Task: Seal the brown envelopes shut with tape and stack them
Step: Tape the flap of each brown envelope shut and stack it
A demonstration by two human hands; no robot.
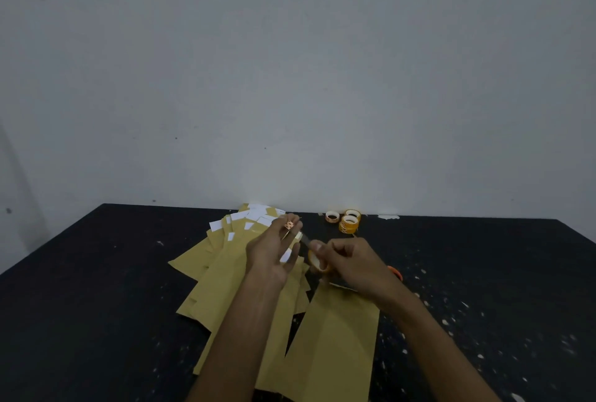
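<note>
Your left hand (274,251) is raised over the fanned pile of brown envelopes (222,276) and pinches the free end of a tape strip (304,239) at its fingertips. Your right hand (353,264) is curled round the tape roll (317,262) just beside it, and the strip runs taut between the two. One single envelope (335,343) lies flat on the black bench (96,288) under your right forearm, touching the pile's edge. Three spare rolls (347,221) sit at the far edge. An orange object (396,272) peeks out beside your right wrist — too hidden to identify.
</note>
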